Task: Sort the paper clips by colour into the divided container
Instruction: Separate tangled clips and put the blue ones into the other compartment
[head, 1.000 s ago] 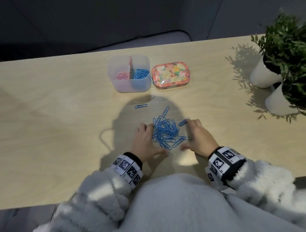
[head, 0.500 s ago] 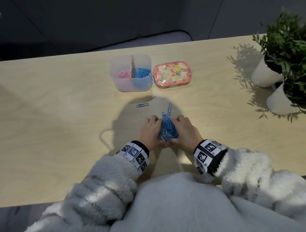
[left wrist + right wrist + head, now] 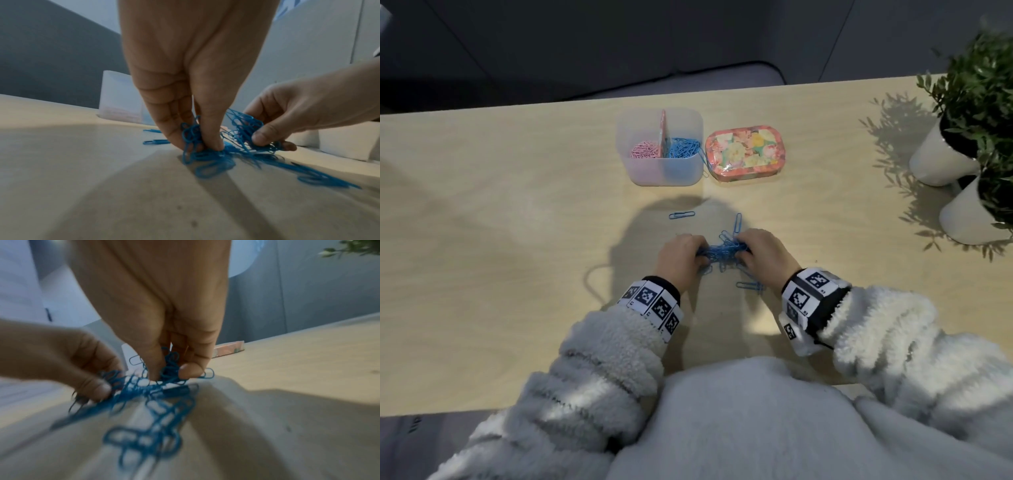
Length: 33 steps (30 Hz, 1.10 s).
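Blue paper clips (image 3: 723, 251), apparently tangled, are clamped by fingers of left hand (image 3: 678, 261) and right hand (image 3: 766, 257); lifting risks spilling stragglers.

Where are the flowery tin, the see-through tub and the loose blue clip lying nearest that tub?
flowery tin (image 3: 745, 149), head view, middle of its lid.
see-through tub (image 3: 664, 171), head view, its front wall.
loose blue clip (image 3: 681, 215), head view, middle of the wire loop.
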Tool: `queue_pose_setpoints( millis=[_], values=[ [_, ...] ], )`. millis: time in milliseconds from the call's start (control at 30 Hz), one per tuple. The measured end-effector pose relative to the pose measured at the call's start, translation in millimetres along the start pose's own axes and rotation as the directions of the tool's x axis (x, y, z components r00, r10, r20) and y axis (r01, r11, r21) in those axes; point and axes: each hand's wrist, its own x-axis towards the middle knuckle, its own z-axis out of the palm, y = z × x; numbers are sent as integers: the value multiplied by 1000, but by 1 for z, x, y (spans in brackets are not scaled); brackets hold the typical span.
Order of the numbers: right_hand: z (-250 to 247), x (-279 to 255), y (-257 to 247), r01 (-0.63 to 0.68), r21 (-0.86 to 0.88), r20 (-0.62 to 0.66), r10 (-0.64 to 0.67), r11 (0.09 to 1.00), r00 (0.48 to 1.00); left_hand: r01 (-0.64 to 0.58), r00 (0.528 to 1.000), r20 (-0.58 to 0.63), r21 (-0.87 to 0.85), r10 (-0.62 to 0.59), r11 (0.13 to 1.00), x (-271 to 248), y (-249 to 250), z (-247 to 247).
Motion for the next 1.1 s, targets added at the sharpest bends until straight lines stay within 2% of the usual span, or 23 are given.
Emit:
queue_pose_setpoints(
  millis=[167,300,400,500,567,700,833,933,1000,1033,1100],
  values=[
    [-44,20,-6,-55,199,-22,60,979,998,56,997,-52,-148,-65,987,-6,-13,-13],
    [-85,63,-30,-16,336,-86,47,942,995,76,993,-65,-244,-94,967,-11,-17,-19],
    [-104,102,-55,-44,399,-128,104,916,986,80,991,-77,-310,-110,947,-13,-15,-27],
    [-110,140,-74,-121,410,-81,168,904,982,77,985,-116,-357,-126,931,-9,-14,-40],
    [-111,156,-84,-168,351,-40,194,921,980,73,979,-151,-375,-139,924,-5,-14,-52],
    [-107,164,-93,-168,254,27,166,952,986,63,966,-210,-380,-152,923,12,-10,-80],
    [-106,154,-83,-93,373,-174,168,923,970,32,919,-362,-329,-158,944,45,-8,-112],
    [-99,144,-62,-69,330,-268,163,942,949,67,890,-420,-260,-176,963,80,-5,-124],
    [-86,137,-52,-104,298,-223,175,949,959,125,903,-383,-199,-194,972,101,-1,-127],
    [-80,133,-50,-132,309,-162,189,942,969,148,917,-345,-168,-199,974,110,1,-128],
    [-71,129,-49,-182,412,-30,212,893,977,167,943,-271,-114,-192,979,121,5,-126]
  ],
)
